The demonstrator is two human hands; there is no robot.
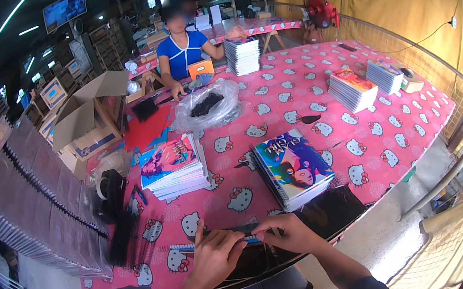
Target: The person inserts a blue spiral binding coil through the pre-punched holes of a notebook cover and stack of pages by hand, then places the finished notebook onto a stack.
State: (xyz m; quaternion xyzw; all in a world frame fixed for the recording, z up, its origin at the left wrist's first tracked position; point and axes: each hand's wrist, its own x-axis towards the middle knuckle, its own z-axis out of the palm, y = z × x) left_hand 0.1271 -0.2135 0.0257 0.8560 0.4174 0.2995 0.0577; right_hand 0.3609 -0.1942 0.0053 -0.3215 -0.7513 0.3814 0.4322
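At the near table edge, my left hand [218, 255] grips a thin notebook [181, 248], with its index finger pointing away from me. Only a narrow strip of the notebook's edge shows, white and blue with small coil-like marks. My right hand [286, 234] pinches the same edge farther right, thumb and fingers together. Just beyond my right hand is a stack of spiral notebooks [293, 168] with a colourful illustrated cover. Beyond my left hand lies a stack of printed book blocks [171, 167]. Loose black binding coils [122, 239] are heaped to the left.
Tall stacks of bound notebooks [38, 195] rise at the left. An open cardboard box [87, 122] and a plastic bag of black coils [206, 106] stand farther back. Across the table, a co-worker [182, 51] touches a stack [243, 55]. More notebooks [352, 90] sit at the right.
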